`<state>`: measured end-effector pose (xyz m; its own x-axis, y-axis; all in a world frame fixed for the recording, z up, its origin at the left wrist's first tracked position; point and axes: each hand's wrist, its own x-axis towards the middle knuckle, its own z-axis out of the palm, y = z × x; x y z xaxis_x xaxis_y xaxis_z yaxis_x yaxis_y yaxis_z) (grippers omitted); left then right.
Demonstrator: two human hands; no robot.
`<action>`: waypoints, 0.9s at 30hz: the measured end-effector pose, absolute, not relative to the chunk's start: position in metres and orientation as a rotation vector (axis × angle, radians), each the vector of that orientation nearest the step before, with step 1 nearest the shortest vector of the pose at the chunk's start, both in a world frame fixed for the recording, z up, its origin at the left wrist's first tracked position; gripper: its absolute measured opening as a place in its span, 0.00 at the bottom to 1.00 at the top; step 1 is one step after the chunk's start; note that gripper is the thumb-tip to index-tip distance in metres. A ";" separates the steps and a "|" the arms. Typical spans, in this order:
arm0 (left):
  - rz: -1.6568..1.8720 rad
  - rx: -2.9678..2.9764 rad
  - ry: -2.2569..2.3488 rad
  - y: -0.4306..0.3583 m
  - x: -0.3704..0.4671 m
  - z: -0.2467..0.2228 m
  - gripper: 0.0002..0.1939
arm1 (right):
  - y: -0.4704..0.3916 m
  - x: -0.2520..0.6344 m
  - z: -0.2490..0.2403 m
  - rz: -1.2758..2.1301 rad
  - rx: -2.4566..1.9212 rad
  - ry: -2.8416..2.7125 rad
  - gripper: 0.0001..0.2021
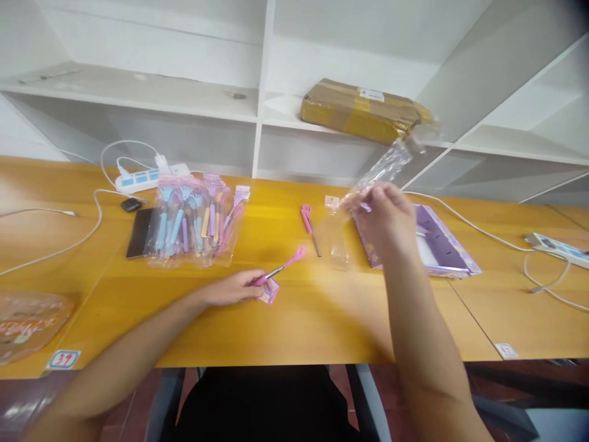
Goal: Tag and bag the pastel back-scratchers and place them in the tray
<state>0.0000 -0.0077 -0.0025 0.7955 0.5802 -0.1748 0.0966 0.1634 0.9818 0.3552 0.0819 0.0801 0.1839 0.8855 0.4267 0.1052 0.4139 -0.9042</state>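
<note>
My left hand (242,286) is closed around the handle of a pink back scratcher (276,273), its hand-shaped end pointing up and right. A small printed card (270,291) shows beside that hand's fingers. Raised over the right side of the table, my right hand (389,212) pinches a clear plastic bag (384,167), which is blurred by motion. Between the hands lies a second pink back scratcher (307,219) with a metal shaft. Another clear bag (339,245) with a white header lies just left of my right hand.
Packed back scratchers (193,221) in blue, purple and pink lie on the left over a black flat object (138,236). A purple open box (444,242) sits at right. Power strips (147,178) with cables lie at both sides. A taped carton (359,110) rests on the shelf.
</note>
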 end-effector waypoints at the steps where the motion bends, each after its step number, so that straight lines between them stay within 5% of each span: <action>1: 0.402 1.340 0.651 -0.009 0.000 -0.004 0.18 | 0.099 0.375 0.079 0.674 -1.117 -1.273 0.10; 7: 0.651 1.330 0.766 -0.010 0.003 -0.013 0.23 | 0.157 0.413 0.031 0.298 -1.796 -1.624 0.14; 12: 0.819 1.606 1.002 -0.011 0.004 -0.013 0.17 | 0.133 0.363 0.027 -0.094 -1.740 -1.815 0.25; 14: 0.784 1.740 1.099 -0.013 0.003 -0.011 0.15 | 0.104 0.330 0.036 0.093 -1.534 -1.976 0.18; 16: 0.719 1.955 1.150 -0.015 0.004 -0.011 0.13 | 0.066 0.292 0.042 0.646 -1.225 -2.258 0.10; 19: 0.708 2.407 1.130 -0.018 0.006 -0.013 0.13 | 0.012 0.240 0.036 1.193 -0.834 -2.329 0.18; 27: 0.740 2.885 1.185 -0.011 -0.002 -0.023 0.16 | -0.033 0.195 -0.018 1.422 -1.060 -1.663 0.32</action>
